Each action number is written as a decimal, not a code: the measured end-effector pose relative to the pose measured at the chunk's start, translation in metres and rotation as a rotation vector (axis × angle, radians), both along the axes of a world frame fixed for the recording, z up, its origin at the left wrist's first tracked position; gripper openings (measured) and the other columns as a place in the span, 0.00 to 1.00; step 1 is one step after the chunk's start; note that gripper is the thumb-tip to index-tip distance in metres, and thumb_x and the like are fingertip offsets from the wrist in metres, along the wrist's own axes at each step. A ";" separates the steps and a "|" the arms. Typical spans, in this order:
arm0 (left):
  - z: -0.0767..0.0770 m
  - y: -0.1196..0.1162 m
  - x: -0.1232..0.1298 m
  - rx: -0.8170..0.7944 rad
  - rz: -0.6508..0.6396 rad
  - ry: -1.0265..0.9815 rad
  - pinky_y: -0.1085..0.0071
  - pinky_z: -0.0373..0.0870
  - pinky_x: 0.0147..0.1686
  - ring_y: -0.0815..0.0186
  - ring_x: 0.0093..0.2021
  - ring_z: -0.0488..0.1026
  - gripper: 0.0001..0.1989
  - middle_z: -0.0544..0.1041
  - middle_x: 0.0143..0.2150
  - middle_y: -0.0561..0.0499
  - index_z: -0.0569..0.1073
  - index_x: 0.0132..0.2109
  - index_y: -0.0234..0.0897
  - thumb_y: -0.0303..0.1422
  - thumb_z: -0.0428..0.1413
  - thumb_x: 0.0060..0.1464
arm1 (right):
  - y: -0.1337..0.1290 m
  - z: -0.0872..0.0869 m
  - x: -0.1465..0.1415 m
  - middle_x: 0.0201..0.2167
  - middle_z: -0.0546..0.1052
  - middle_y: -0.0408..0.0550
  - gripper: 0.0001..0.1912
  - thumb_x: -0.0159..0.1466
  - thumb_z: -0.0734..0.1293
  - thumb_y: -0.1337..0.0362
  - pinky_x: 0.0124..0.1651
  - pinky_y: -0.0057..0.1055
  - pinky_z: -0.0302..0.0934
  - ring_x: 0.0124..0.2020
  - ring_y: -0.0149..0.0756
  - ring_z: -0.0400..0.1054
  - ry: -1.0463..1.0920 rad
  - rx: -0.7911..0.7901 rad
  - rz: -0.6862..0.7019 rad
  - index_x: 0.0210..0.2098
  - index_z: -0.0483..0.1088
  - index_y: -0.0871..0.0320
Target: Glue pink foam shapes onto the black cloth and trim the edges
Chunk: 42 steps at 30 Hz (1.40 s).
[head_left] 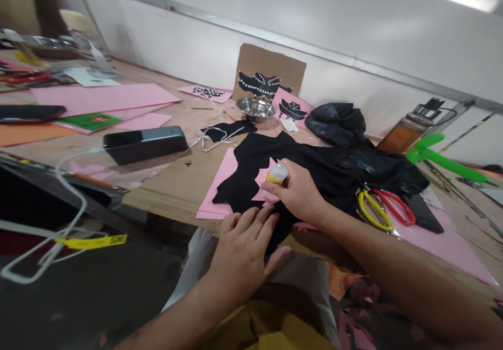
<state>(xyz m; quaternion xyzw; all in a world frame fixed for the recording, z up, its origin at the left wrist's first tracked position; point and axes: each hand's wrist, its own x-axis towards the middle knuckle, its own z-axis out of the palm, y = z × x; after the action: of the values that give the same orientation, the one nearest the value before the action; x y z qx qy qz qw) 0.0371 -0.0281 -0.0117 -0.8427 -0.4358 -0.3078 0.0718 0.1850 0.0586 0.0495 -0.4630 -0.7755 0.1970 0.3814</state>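
Observation:
My right hand [296, 190] grips a glue stick [277, 173] with a whitish end and a yellow band, its translucent end up. Its lower end is over a jagged pink paper cut-out [261, 182], largely covered by my fingers. That piece lies on black cloth [243, 174], which is spread over a larger pink sheet [214, 195] and brown cardboard [161, 187]. My left hand [247, 242] lies flat, fingers stretched out, on the near edge of the cloth, its fingertips close to the cut-out.
Right of my right hand lie scissors [375, 211] with yellow and red handles. A black power bank [145, 144] with a white cable sits left. Behind are a steel bowl [255, 108], beaded black cut-outs [265, 85], a bottle [408, 127] and a green balloon [444, 161].

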 end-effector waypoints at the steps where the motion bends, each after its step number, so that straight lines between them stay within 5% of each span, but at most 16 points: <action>1: -0.001 0.000 0.000 -0.006 0.003 0.004 0.54 0.60 0.48 0.52 0.53 0.71 0.22 0.77 0.56 0.42 0.74 0.54 0.32 0.44 0.50 0.63 | -0.001 0.000 -0.002 0.24 0.65 0.38 0.16 0.56 0.71 0.58 0.33 0.30 0.52 0.27 0.31 0.58 -0.010 0.005 0.013 0.25 0.59 0.55; 19: 0.001 0.001 0.001 0.016 0.018 0.000 0.54 0.59 0.46 0.50 0.51 0.71 0.22 0.79 0.51 0.40 0.75 0.52 0.30 0.43 0.49 0.64 | -0.001 0.000 -0.016 0.25 0.68 0.39 0.16 0.57 0.71 0.59 0.39 0.34 0.56 0.29 0.33 0.60 -0.091 0.017 0.053 0.25 0.58 0.54; 32: 0.002 0.000 0.000 -0.037 0.003 0.010 0.54 0.60 0.48 0.51 0.54 0.71 0.22 0.76 0.57 0.41 0.73 0.55 0.32 0.44 0.50 0.63 | -0.001 0.001 -0.004 0.24 0.65 0.39 0.16 0.57 0.71 0.58 0.32 0.31 0.51 0.27 0.33 0.57 -0.081 0.024 -0.005 0.25 0.58 0.54; 42: 0.003 0.000 0.001 -0.019 0.009 -0.004 0.54 0.61 0.47 0.50 0.52 0.71 0.22 0.79 0.51 0.40 0.75 0.53 0.31 0.44 0.49 0.64 | -0.002 0.000 -0.017 0.25 0.67 0.39 0.16 0.58 0.71 0.59 0.36 0.32 0.54 0.28 0.33 0.59 -0.091 0.016 0.046 0.26 0.58 0.54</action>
<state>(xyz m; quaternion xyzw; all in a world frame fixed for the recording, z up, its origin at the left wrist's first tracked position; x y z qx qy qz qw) 0.0383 -0.0280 -0.0091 -0.8408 -0.4426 -0.3050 0.0642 0.1679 0.0569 0.0500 -0.4505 -0.8040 0.1781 0.3448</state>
